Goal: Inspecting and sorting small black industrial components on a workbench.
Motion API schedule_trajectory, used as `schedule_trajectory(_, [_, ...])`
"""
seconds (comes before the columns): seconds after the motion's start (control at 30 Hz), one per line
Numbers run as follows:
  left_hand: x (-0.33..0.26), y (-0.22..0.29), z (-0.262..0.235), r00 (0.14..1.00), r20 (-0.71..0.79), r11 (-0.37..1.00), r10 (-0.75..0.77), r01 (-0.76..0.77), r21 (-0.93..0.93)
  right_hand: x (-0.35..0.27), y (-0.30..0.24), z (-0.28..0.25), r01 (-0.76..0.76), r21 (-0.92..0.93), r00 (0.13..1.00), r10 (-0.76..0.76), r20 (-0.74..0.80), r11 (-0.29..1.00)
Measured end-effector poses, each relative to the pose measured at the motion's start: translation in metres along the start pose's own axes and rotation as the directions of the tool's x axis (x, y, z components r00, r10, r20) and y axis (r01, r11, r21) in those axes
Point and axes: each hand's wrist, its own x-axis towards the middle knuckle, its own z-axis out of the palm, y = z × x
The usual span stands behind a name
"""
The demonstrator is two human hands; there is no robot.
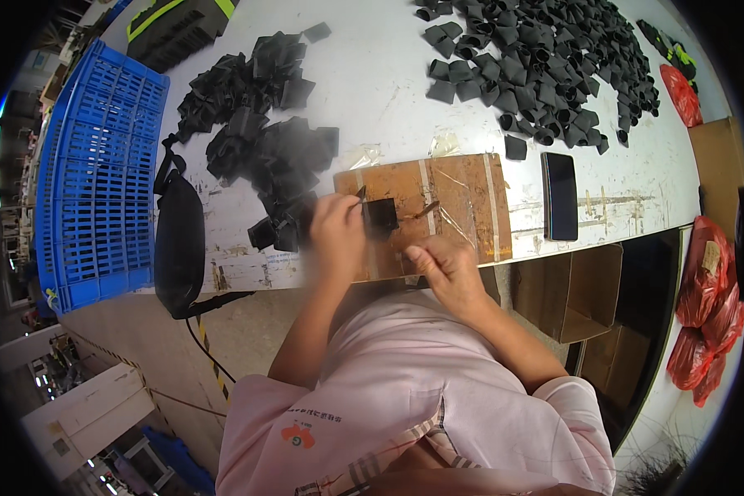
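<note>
A black fabric square [380, 215] lies on a brown cardboard-like board [471, 192] at the table's front edge. Just left of that square is my left hand [337, 236], slightly blurred, its fingertips pinched by a small dark bit whose kind I cannot make out. My right hand [448, 273] is closed over the board's near edge, thumb on top; whatever its fingers hold is hidden. Between the hands and the far tape strip, a thin dark brown sliver [426, 211] rests on the board. Flat black pieces [285, 157] are heaped beyond my left hand.
Many black fabric loops [537, 70] cover the far right of the white table [372, 83]. A phone [560, 197] lies right of the board. A blue plastic crate [107, 178] and black pouch [180, 240] stand left. Cardboard boxes [583, 289] and red bags [707, 306] are at right.
</note>
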Motion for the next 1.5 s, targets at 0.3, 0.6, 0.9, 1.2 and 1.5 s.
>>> schedule_trajectory(0.3, [-0.032,0.04,-0.045,0.792,0.558,0.157,-0.249,0.601,-0.783,0.017,0.004,0.021,-0.415,0.784,0.906,0.286,0.311,0.462])
schedule_trajectory(0.6, [-0.004,0.056,-0.058,0.609,0.788,0.154,-0.09,0.791,-0.593,0.024,-0.003,-0.007,-0.429,0.684,0.891,0.15,0.429,0.59])
schedule_trajectory(0.9, [-0.021,0.059,-0.061,0.746,0.632,0.638,-0.208,0.593,-0.491,0.008,-0.024,0.004,0.18,-0.449,0.961,-0.254,-0.109,0.875])
schedule_trajectory(1.2, [-0.032,0.09,-0.029,0.988,-0.094,0.956,0.125,-0.146,-0.255,0.005,-0.034,0.005,0.23,-0.276,0.954,-0.273,-0.126,0.933])
schedule_trajectory(1.5, [-0.018,0.086,-0.033,0.788,0.61,-0.176,-0.084,0.59,-0.788,0.008,-0.009,-0.005,-0.105,0.664,0.983,0.176,-0.041,0.74])
